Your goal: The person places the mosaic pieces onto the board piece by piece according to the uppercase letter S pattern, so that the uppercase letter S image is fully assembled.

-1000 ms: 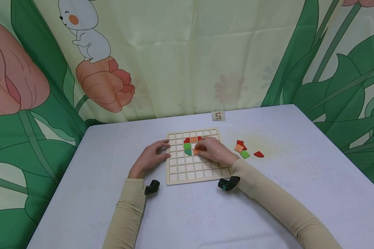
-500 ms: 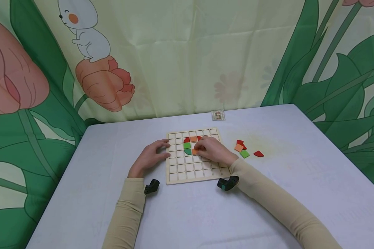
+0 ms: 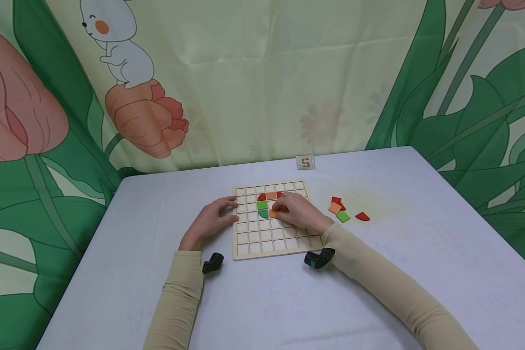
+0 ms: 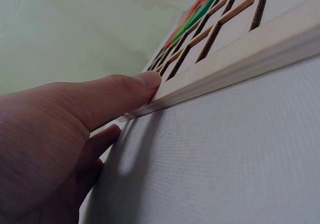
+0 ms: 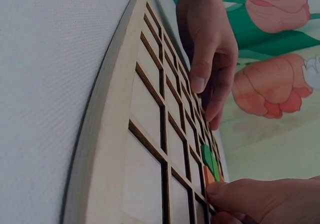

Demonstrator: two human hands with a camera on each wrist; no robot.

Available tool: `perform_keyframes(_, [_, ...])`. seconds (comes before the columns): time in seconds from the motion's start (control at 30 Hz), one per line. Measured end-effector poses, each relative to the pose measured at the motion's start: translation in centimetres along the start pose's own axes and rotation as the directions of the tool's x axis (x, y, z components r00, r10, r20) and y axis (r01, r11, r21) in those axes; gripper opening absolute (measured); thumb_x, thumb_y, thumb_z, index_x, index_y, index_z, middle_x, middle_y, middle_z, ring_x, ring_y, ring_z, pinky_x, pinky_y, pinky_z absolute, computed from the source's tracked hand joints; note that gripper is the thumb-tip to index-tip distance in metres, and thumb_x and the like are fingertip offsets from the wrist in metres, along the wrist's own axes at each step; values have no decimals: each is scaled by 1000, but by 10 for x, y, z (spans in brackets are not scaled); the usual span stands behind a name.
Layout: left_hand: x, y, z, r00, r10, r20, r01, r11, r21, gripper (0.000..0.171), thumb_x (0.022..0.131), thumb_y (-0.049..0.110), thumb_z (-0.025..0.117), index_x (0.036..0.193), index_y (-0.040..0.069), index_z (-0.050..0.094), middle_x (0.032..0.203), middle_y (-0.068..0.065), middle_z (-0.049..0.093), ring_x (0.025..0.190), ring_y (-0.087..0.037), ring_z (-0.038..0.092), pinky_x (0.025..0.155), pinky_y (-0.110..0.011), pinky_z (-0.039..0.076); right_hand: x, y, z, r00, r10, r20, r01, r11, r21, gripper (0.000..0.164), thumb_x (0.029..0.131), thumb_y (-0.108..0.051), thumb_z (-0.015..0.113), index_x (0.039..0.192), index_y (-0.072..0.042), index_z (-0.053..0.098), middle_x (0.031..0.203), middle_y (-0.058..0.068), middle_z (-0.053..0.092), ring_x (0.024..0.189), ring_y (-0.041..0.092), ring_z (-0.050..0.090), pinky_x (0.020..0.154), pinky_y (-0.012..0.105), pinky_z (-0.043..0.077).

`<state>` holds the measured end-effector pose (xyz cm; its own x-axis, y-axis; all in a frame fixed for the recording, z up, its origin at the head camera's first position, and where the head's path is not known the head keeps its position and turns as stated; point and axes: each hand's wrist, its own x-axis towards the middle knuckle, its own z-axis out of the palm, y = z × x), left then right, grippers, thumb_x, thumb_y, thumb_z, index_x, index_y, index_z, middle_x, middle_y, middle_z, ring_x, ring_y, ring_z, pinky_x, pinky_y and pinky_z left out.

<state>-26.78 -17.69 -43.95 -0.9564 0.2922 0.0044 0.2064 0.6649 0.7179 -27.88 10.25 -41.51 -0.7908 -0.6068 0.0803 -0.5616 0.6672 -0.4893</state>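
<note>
A wooden grid board [image 3: 267, 255] lies on the table. Its cells hold a red quarter-round tile [image 3: 261, 197], an orange square tile [image 3: 271, 195], a light green square [image 3: 262, 205] and a dark green quarter-round [image 3: 263, 214]; another red piece [image 3: 279, 194] is partly covered. My right hand [image 3: 302, 211] reaches over the board with curled fingers, thumb and fingertips pinching an orange square tile [image 3: 271, 214] beside the dark green one. At the board's left edge, my left hand [image 3: 210, 218] rests with fingers spread, its thumb [image 4: 147, 80] touching the rim.
Right of the board lie loose tiles: an orange square [image 3: 335, 208], a green square [image 3: 343, 217], a red quarter-round [image 3: 362, 217] and further red pieces [image 3: 336, 200]. A small patterned card [image 3: 306, 162] sits at the table's back edge, before a printed curtain [image 3: 253, 87].
</note>
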Motion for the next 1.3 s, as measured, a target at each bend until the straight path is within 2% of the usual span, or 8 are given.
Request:
perform_keyframes(0.3, [2,-2,1,1000,-13,10,13,1000,4,42,88,23,74,125,7,64,149,-4,46,143,-26,32,117,-45,25,-3,1,-4,999,23,-25,-23,1000,21,21,91,-14,70,110,-6,73,101,3,65,95,18,57,83,33,50])
perform_keyframes(0.47, [2,-1,0,1000,-13,10,12,1000,8,42,88,23,74,126,7,64,150,-5,45,143,-26,31,117,-45,25,-12,10,-17,993,85,-78,-81,995,57,23,92,-14,67,113,-4,71,103,6,65,91,20,59,81,35,51])
perform_keyframes(0.63, [2,-1,1,1000,-20,5,20,1000,13,41,89,23,74,125,7,64,149,-5,45,143,-26,32,117,-46,25,-28,32,-37,977,188,-98,-179,979,93,26,93,-13,64,116,-3,69,104,8,64,93,22,58,83,38,51])
perform_keyframes(0.83, [0,0,2,1000,-29,9,29,1000,11,41,89,23,73,126,7,64,150,-5,45,143,-27,31,117,-47,25,-56,65,-65,943,330,-45,-326,942,83,31,96,-14,62,122,0,65,110,13,64,99,28,58,88,43,51])
perform_keyframes(0.97, [0,-1,2,1000,-27,5,27,1000,7,40,89,23,73,125,7,64,149,-5,45,143,-27,31,117,-46,24,-76,81,-79,909,418,1,-416,906,81,34,97,-16,59,126,1,61,114,16,63,104,31,56,90,47,51])
perform_keyframes(1.1, [0,-1,2,1000,-29,3,29,1000,7,40,89,22,73,125,7,64,149,-4,45,143,-26,31,117,-45,24,-94,92,-88,886,462,42,-464,884,67,39,95,-18,61,128,3,58,116,18,61,103,32,54,88,48,51])
perform_keyframes(1.3, [0,1,2,1000,-30,9,30,1000,6,41,88,22,74,126,7,64,149,-4,46,143,-26,32,117,-45,25,-114,106,-93,875,469,117,-477,877,53,48,90,-21,70,127,7,57,109,18,61,96,31,53,84,45,51])
